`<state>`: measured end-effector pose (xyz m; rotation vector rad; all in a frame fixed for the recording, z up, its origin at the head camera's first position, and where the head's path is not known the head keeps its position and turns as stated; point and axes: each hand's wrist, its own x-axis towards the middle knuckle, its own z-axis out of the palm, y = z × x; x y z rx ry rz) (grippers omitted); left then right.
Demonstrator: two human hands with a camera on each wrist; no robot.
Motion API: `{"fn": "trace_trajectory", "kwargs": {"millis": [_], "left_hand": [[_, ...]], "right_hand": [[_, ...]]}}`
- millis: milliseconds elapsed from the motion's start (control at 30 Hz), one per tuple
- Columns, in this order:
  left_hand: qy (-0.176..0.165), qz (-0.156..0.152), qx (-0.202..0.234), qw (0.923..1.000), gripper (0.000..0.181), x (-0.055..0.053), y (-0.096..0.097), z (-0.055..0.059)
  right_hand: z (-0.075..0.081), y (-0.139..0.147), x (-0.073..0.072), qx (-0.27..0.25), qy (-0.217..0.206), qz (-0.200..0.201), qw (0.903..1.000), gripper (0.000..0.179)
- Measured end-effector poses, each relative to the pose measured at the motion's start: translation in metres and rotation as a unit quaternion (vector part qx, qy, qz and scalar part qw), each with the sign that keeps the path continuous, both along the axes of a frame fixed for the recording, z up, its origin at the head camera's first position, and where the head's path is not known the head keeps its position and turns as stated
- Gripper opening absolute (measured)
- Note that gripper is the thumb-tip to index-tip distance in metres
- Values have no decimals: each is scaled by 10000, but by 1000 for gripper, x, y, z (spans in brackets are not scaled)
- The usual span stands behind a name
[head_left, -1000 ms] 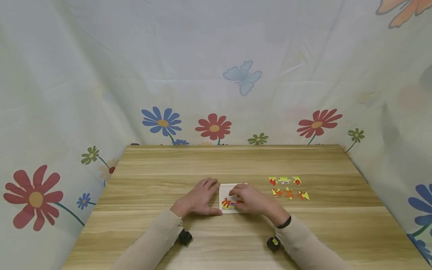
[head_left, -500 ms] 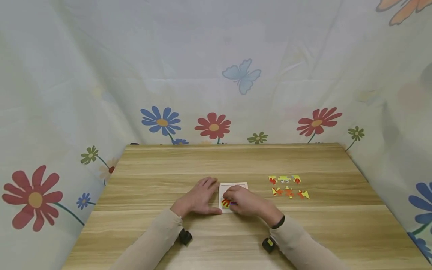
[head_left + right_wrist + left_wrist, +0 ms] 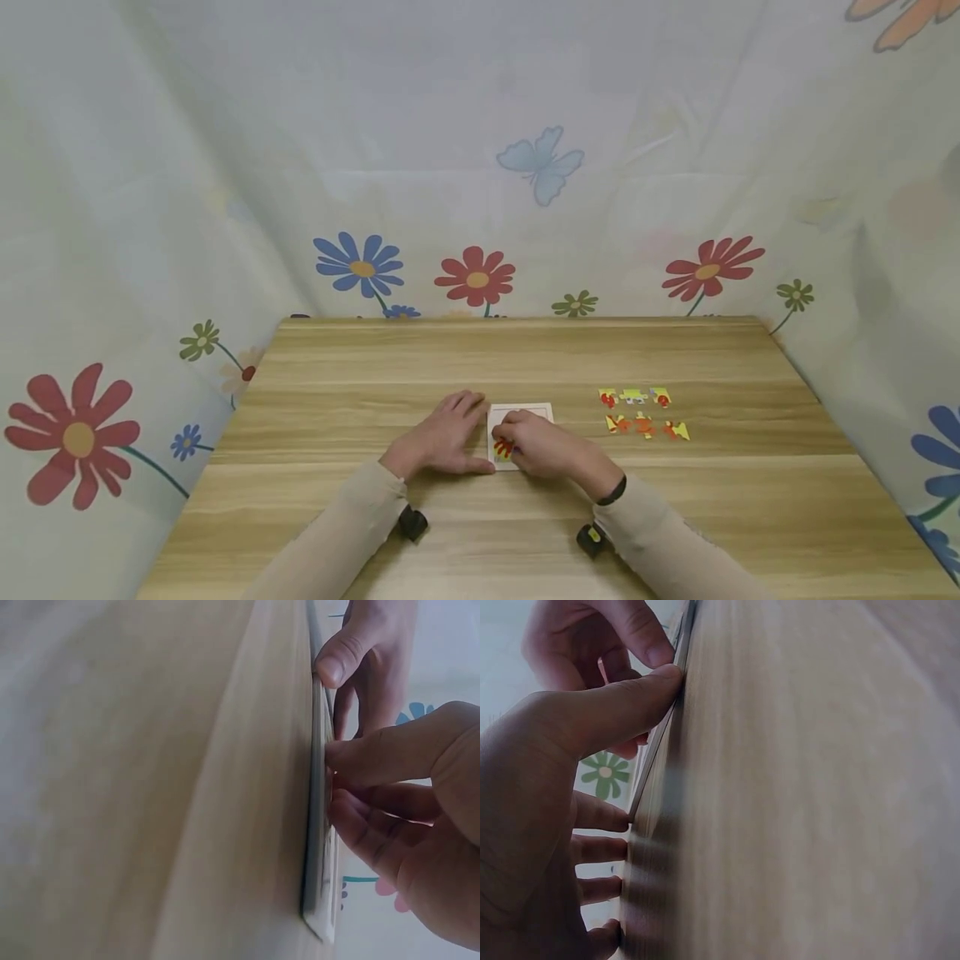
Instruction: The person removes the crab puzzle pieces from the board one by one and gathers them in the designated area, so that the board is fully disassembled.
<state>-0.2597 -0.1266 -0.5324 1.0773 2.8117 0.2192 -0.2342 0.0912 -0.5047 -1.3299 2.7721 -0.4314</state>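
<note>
A small white square puzzle tray (image 3: 542,408) lies on the table, with a red and yellow puzzle piece (image 3: 502,451) showing in its lower left corner. My left hand (image 3: 447,435) rests at the tray's left side, fingers extended and thumb against the near edge. My right hand (image 3: 546,446) is over the tray, its thumb and curled fingers pinched together at the surface on a puzzle piece that they mostly hide. In the right wrist view the thumb and fingertips of the right hand (image 3: 405,802) meet close above the tray's rim (image 3: 321,922).
Several loose puzzle pieces (image 3: 643,426), yellow with red and orange, lie in two rows right of the tray on the wooden table (image 3: 375,367). A flower-printed cloth (image 3: 420,125) hangs behind the table and at both sides.
My right hand has shifted left over the tray, its fingers closing in beside the red and yellow piece. The left hand has stayed at the tray's edge; the loose pieces have not moved.
</note>
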Motion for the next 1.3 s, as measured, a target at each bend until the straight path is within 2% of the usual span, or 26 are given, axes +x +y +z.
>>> {"fn": "trace_trajectory", "kwargs": {"millis": [167,300,500,767,1033,1300], "left_hand": [[65,-150,73,9998,103,3,1,-2],[178,-84,86,9998,103,0,1,0],[78,-88,89,9999,103,-2,0,2],[24,-35,97,9999,104,0,-1,3],[29,-44,33,10000,105,0,1,3],[9,8,6,10000,106,-1,0,3]], "right_hand": [[-2,-2,3,200,80,51,9998,33],[0,-4,1,197,111,-150,9996,35],[3,-7,0,258,133,-37,9996,34],[0,-5,0,86,102,-37,9999,32],[-2,0,-2,-26,-83,-218,9997,34],[2,0,-3,-47,-183,-316,9993,33]]}}
